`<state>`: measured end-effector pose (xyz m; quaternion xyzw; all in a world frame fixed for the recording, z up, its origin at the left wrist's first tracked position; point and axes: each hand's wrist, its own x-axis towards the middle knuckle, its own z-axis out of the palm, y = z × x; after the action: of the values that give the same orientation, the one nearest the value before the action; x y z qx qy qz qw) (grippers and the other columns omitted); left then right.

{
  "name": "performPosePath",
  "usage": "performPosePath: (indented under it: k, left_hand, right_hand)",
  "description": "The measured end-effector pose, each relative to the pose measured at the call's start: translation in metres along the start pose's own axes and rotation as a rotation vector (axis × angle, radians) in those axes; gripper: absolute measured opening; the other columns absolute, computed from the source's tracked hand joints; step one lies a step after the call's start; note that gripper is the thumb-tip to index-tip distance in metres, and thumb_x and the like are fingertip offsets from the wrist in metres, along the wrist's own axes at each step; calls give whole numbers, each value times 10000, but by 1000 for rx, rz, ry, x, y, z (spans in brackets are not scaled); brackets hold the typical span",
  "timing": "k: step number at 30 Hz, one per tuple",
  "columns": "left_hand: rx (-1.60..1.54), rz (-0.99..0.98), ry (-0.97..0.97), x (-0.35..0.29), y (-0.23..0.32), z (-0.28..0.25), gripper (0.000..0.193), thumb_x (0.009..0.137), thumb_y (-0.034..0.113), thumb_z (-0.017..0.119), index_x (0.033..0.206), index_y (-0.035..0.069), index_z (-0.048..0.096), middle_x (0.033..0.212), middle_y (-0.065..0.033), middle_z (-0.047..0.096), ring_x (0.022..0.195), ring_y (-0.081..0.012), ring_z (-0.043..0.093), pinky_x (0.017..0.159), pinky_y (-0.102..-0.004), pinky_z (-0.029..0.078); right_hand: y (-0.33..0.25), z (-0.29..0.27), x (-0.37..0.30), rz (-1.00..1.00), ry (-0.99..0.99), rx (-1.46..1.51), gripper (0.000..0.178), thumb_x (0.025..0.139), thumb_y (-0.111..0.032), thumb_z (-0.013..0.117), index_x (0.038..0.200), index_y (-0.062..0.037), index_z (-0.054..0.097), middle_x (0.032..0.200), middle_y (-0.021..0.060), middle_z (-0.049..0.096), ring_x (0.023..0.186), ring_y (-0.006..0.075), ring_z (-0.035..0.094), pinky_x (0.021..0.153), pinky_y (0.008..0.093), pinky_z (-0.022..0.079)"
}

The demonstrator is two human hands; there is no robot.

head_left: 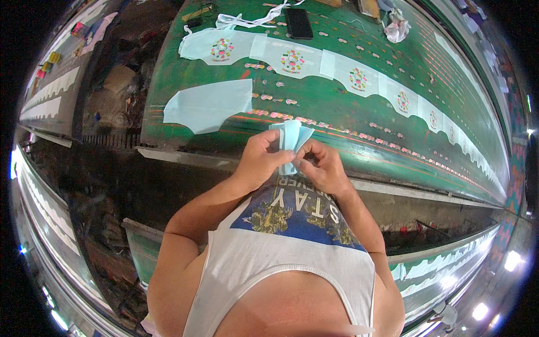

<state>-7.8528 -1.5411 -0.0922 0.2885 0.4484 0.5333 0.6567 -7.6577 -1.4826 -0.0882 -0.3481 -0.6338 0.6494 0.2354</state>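
Observation:
Both my hands meet in front of my chest, at the near edge of a long green table [185, 140]. Between them is a folded bundle of pale blue fabric [292, 135], its upper end fanning out. My left hand [261, 157] wraps round its left side with the thumb across the front. My right hand [321, 163] pinches the bundle's right edge between thumb and fingers. Beyond my left hand a single plain pale blue fabric piece [210, 106] lies flat on the table.
A row of pale blue fabric pieces [292, 59] with a colourful print runs along the table toward the right. Farther back lie a black phone [298, 23], white strips [252, 22] and a crumpled cloth [397, 27]. Another long table [438, 269] stands behind me at the right.

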Motion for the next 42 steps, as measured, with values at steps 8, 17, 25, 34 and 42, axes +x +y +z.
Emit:
performPosePath:
  k: [8, 17, 25, 34, 42]
  left_hand:
    - [12, 13, 65, -5, -7, -8, 308, 830, 4, 691, 1137, -21, 678, 976, -30, 705, 843, -83, 647, 762, -255, 524]
    - [62, 5, 103, -8, -13, -18, 185, 836, 58, 707, 1007, -13, 703, 886, -28, 699, 786, -79, 626, 704, -250, 492]
    - [23, -9, 141, -7, -14, -26, 177, 853, 34, 708, 1023, -13, 707, 911, -36, 707, 786, -76, 632, 715, -248, 497]
    - [177, 25, 50, -3, -8, -35, 195, 868, 11, 706, 1062, 1, 689, 929, -20, 708, 817, -72, 650, 745, -254, 516]
    - [259, -16, -72, 10, -2, -34, 184, 865, 10, 696, 1048, 7, 682, 920, -15, 693, 783, -61, 636, 715, -242, 509]
  right_hand:
    - [-12, 7, 6, -75, -90, -184, 86, 892, -58, 720, 913, -6, 655, 852, 34, 661, 796, 96, 616, 734, 279, 522]
    - [3, 13, 13, -144, -50, -193, 73, 896, -16, 721, 916, 3, 654, 842, 19, 645, 809, 85, 609, 737, 267, 522]
    - [6, 23, 16, 85, 47, 35, 93, 904, -30, 753, 922, 6, 670, 861, 5, 675, 770, 45, 595, 682, 231, 489]
    - [24, 26, 21, 136, 0, 269, 91, 881, -8, 762, 868, -7, 672, 796, -11, 674, 715, 45, 591, 629, 228, 472]
    - [31, 23, 15, 152, 43, 322, 112, 857, 5, 770, 837, -29, 665, 784, -15, 663, 708, 48, 591, 634, 218, 461]
